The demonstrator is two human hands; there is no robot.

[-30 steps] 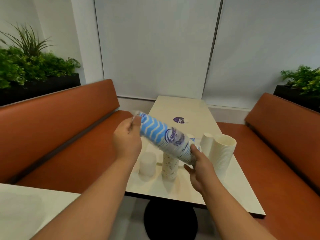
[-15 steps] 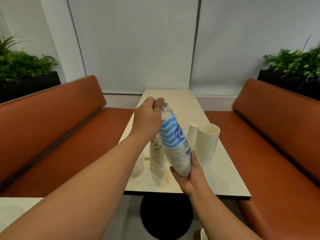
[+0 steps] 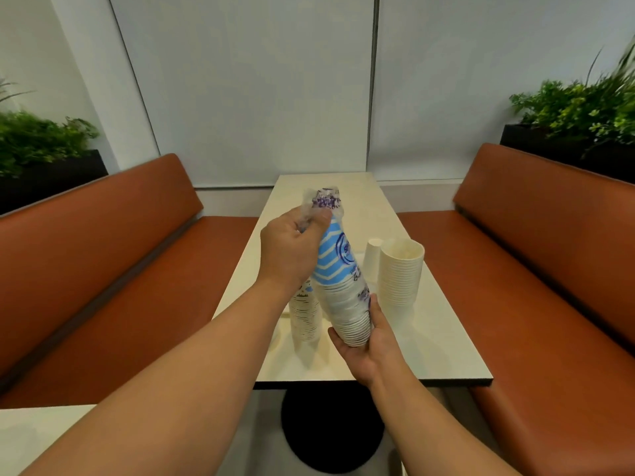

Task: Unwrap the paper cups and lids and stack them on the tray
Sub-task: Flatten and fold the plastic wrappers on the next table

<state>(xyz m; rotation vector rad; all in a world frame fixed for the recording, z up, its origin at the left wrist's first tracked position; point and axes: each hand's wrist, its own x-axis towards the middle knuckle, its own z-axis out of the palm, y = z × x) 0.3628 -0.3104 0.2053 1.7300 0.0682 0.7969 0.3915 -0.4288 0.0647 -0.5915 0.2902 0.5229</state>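
A stack of paper cups in a clear wrapper with blue chevrons is held almost upright above the table's near end. My left hand grips the crumpled top end of the wrapper. My right hand cups the stack's lower end, where white cup rims show. Behind it on the table stand an unwrapped stack of white cups, a narrower white stack and another wrapped stack partly hidden by my left forearm.
Orange benches run along both sides of the narrow table. Planters with green plants sit behind each bench. A second table's corner shows at the lower left. The table's black base stands below its front edge.
The wrapped stack has swung from lying slanted to nearly upright. My left hand rose with the wrapper's top end while my right hand moved under the bottom.
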